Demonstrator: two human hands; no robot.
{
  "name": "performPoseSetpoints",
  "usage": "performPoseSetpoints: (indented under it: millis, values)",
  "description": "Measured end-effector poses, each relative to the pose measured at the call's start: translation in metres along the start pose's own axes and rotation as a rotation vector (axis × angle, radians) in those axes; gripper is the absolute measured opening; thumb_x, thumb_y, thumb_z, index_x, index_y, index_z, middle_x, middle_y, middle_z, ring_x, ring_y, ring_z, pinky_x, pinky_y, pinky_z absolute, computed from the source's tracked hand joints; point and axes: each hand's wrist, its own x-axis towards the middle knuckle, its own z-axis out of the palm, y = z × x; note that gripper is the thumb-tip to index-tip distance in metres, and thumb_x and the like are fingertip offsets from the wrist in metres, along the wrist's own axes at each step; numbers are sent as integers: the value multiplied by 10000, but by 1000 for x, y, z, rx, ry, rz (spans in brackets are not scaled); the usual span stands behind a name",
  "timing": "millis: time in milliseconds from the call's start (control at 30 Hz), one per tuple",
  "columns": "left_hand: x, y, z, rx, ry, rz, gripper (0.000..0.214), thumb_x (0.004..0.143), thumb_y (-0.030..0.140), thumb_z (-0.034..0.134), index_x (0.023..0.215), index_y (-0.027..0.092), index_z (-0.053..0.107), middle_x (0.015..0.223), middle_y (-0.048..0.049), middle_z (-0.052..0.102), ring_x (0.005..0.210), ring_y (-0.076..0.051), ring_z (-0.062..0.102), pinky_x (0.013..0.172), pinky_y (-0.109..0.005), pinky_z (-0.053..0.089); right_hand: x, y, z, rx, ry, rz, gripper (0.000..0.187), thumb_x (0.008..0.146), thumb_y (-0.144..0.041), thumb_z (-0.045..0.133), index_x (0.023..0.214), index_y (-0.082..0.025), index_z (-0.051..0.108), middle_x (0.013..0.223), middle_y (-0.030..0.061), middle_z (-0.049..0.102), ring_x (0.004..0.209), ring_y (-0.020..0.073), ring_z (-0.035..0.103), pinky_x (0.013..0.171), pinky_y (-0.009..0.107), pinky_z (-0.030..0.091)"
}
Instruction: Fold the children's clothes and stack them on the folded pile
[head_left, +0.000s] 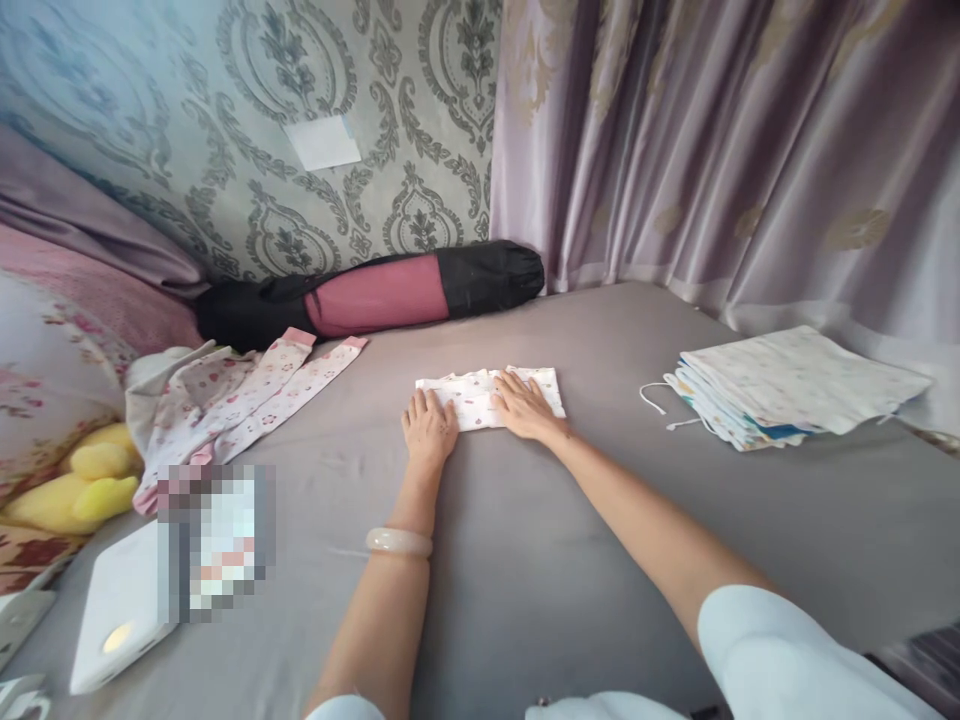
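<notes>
In the middle of the bed lies a folded white garment [472,408] with a small pink print, a flat oblong with a slightly ruffled far edge. My left hand [430,424] rests on its left end, fingers spread and pointing away from me. My right hand [523,405] lies flat across its right half, fingers stretched out towards the left. Both palms face down, and parts of the cloth are hidden under them. A pale bangle [400,542] circles my left wrist.
Printed pants [247,400] lie at the left beside a yellow plush toy [82,485]. A white device [124,600] sits near them. A stack of drawstring cloth bags [802,380] lies at the right. A long black and pink bag [375,293] stretches along the wall.
</notes>
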Motion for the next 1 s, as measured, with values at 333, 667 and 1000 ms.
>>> performPoseSetpoints:
  millis: [333, 667, 1000]
  values:
    - [2, -20, -16, -82, 40, -340, 455, 869, 471, 482, 1028, 103, 698, 1214, -224, 565, 1171, -374, 491, 975, -438, 381, -28, 56, -47, 50, 107, 584, 428, 955, -357, 343, 1042, -136, 700, 1108, 191, 676, 1073, 274, 619, 870, 321, 445]
    - [17, -24, -24, -470, -81, -302, 272, 826, 387, 584, 898, 137, 663, 867, -111, 693, 924, -257, 644, 771, -303, 473, -11, 36, -36, 351, 127, 590, 238, 820, -309, 587, 946, -148, 709, 977, 153, 719, 930, 259, 674, 733, 295, 512]
    - [-3, -18, -37, -865, -110, -376, 577, 835, 188, 576, 1389, 165, 416, 841, -26, 611, 624, -100, 581, 561, -188, 439, -35, 36, -46, 584, 164, 545, 641, 842, -212, 548, 1448, -143, 352, 1187, 148, 648, 646, 125, 612, 442, 190, 444]
